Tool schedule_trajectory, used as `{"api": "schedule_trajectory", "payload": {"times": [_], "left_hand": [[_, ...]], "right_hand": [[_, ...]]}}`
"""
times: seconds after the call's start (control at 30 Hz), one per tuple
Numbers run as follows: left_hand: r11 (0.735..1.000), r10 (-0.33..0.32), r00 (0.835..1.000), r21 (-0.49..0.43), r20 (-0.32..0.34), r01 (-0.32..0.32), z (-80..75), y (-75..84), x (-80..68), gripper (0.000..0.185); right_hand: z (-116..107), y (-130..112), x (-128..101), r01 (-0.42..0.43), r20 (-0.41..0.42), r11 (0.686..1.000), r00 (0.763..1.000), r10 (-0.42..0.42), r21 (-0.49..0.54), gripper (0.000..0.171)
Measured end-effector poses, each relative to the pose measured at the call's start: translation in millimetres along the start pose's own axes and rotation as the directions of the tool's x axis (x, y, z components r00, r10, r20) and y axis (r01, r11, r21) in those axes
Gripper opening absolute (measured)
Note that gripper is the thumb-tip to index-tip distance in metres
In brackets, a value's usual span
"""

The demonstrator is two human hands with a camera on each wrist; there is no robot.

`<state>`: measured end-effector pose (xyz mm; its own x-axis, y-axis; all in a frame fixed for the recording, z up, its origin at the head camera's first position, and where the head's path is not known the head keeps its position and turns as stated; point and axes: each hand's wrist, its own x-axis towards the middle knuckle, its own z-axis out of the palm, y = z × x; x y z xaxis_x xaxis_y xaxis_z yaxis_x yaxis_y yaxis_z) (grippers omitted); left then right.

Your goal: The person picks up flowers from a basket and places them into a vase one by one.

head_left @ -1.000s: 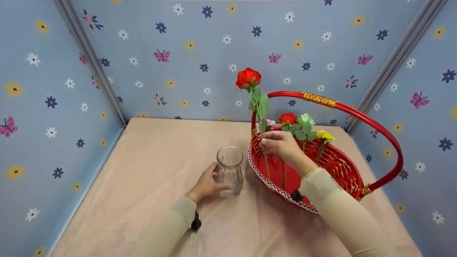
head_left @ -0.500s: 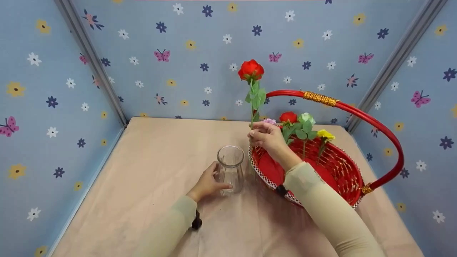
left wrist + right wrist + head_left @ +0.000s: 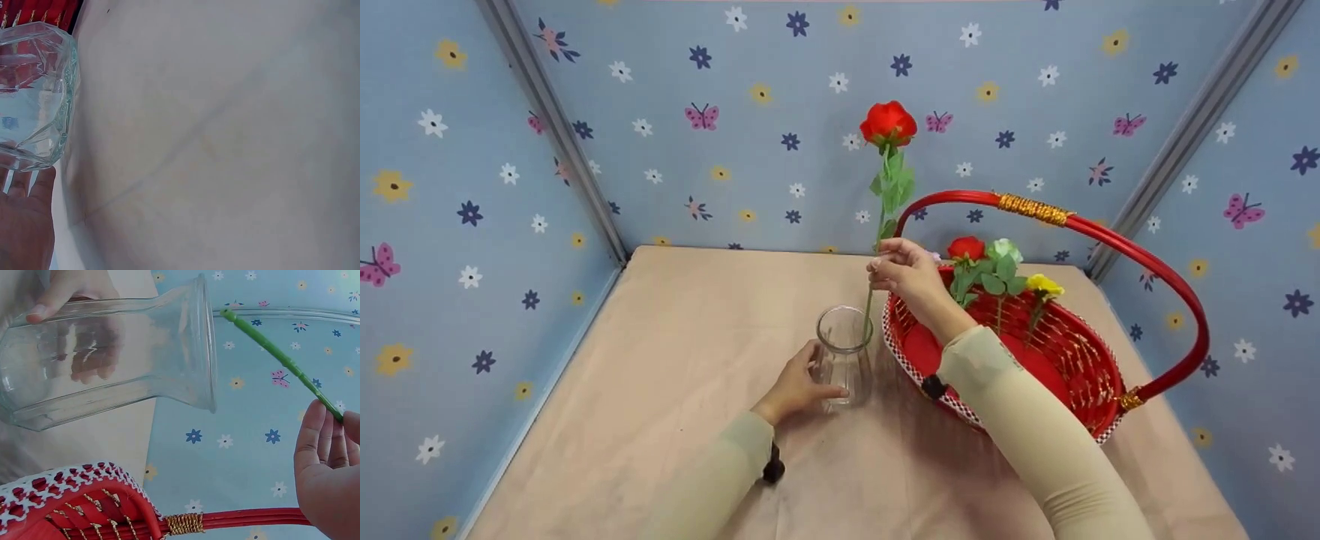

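My left hand (image 3: 796, 386) holds a clear glass vase (image 3: 844, 371) that stands upright on the table, thumb in front and fingers around the far side. In the left wrist view, the fingers (image 3: 40, 185) lie against the thick base of the vase (image 3: 66, 107). My right hand (image 3: 913, 277) pinches the stem of a red rose (image 3: 889, 124) between thumb and fingertips, bloom upward. In the right wrist view, the cut end of the green stem (image 3: 275, 353) is right by the mouth of the vase (image 3: 205, 343), just beyond its rim.
Right of the vase stands a red woven basket (image 3: 1084, 356) with a tall arched handle (image 3: 1174, 292). Inside it are another red rose (image 3: 966, 248), a pale green flower (image 3: 1003, 251) and a yellow flower (image 3: 1044, 286). Patterned blue panels (image 3: 735, 150) enclose the pinkish tabletop (image 3: 697, 322).
The right hand has lifted the rose out of the basket and carried it left and upward, bringing its stem end over to the vase. The left hand and the vase stay put.
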<state>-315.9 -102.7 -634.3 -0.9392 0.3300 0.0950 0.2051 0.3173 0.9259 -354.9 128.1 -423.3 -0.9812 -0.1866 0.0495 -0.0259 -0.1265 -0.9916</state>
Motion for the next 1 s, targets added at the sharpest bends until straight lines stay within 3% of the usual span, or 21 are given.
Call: {"api": "schedule_trajectory", "payload": {"times": [0.33, 0.8, 1.0], "left_hand": [[0.999, -0.04, 0.999, -0.006, 0.01, 0.04, -0.6, 1.1, -1.8, 0.093], [0.999, -0.046, 0.999, -0.001, 0.007, 0.046, -1.2, 3.4, -2.2, 0.097], [0.999, -0.039, 0.999, 0.02, 0.005, 0.039, -1.1, 4.0, -2.0, 0.093]], "right_hand": [[8.3, 10.8, 0.9, 0.1, 0.026, 0.99, 0.995, -0.098, -0.1, 0.017], [11.2, 33.3, -3.9, 0.103, 0.097, 0.972, 0.992, -0.084, -0.209, 0.012], [10.7, 40.1, -6.1, 0.126, 0.142, 0.951, 0.986, -0.088, -0.283, 0.011]]}}
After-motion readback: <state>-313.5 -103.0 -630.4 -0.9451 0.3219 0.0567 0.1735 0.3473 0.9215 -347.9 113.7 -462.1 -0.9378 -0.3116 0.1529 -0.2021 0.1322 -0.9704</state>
